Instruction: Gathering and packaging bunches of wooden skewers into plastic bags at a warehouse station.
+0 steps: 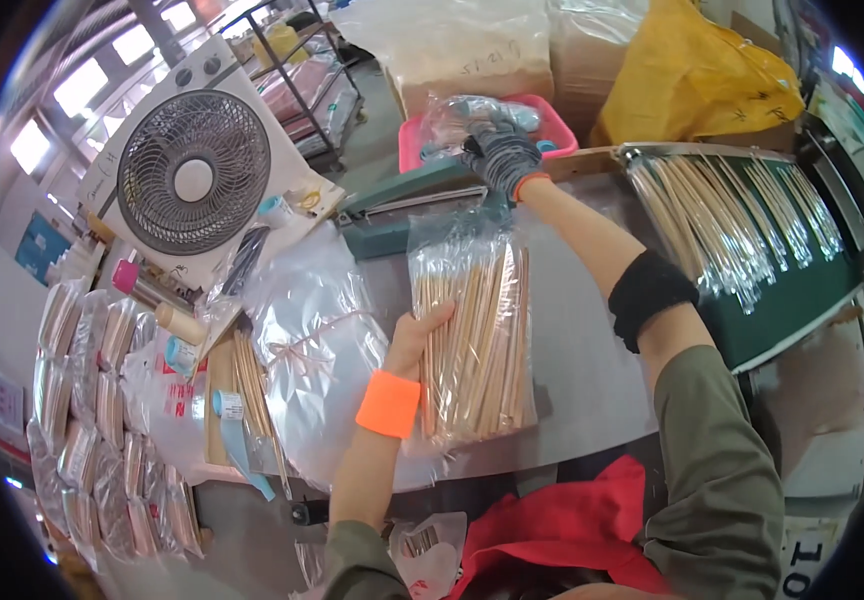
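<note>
A clear plastic bag of long thin wooden sticks (477,340) lies on the grey tabletop in front of me. My left hand (418,338), bare with an orange wristband, grips the bag's left edge, thumb on top. My right hand (509,158), in a grey striped glove, reaches into a pink basket (410,145) at the far side of the table. Its fingers are curled down among the basket's contents, beside a clear plastic bag with pale blue items (452,122). What those fingers hold, if anything, is hidden.
A green sealing bar (382,238) stands behind the stick bag. Empty plastic bags (312,350) lie left, near a fan (194,180). More wrapped sticks (697,220) rest on a green board at right. Filled packs (107,400) are stacked far left; a yellow sack (697,80) stands behind.
</note>
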Motion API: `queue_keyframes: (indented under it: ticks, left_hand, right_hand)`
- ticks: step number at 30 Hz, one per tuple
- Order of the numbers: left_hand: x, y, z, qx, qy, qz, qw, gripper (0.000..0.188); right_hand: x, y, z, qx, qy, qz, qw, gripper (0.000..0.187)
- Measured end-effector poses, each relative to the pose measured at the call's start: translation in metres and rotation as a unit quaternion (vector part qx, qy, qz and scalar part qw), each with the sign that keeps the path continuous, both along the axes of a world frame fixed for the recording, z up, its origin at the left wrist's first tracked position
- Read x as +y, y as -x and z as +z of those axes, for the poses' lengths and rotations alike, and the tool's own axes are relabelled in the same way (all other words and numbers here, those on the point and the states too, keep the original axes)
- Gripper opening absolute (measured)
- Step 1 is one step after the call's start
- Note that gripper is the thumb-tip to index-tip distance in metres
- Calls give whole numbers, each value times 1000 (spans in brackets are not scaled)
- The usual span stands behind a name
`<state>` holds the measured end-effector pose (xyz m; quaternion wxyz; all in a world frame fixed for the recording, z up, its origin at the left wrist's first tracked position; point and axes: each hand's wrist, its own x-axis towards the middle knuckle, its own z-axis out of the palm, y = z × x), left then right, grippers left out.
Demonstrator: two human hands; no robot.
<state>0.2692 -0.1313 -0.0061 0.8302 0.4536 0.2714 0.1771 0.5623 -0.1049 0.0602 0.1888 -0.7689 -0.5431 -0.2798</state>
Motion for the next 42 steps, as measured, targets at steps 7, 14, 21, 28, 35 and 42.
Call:
queue_keyframes:
  ticks: [7, 14, 21, 28, 35, 42]
  left_hand:
    - [103, -20, -10, 34, 162, -48, 985, 37]
    - [16, 35, -3, 47, -511, 345, 786, 30]
    - [-218, 277, 39, 341, -364, -264, 826, 48]
    - [-300, 338, -14, 422, -584, -85, 689, 54]
    - [-300, 358, -9, 492, -320, -114, 801, 30]
    - [-323, 352, -15, 501, -486, -102, 708, 40]
  right_hand:
    - [28, 21, -10, 200, 11, 129, 971, 37]
    - [7, -7, -103, 327, -54, 207, 921, 42]
    - [27, -86, -89, -72, -77, 158, 982, 58]
    - [-21, 16, -132, 704, -64, 196, 679, 68]
    - [-180, 226, -148, 905, -64, 207, 367, 25]
    - [-227, 333, -113, 930, -125, 344, -30, 60]
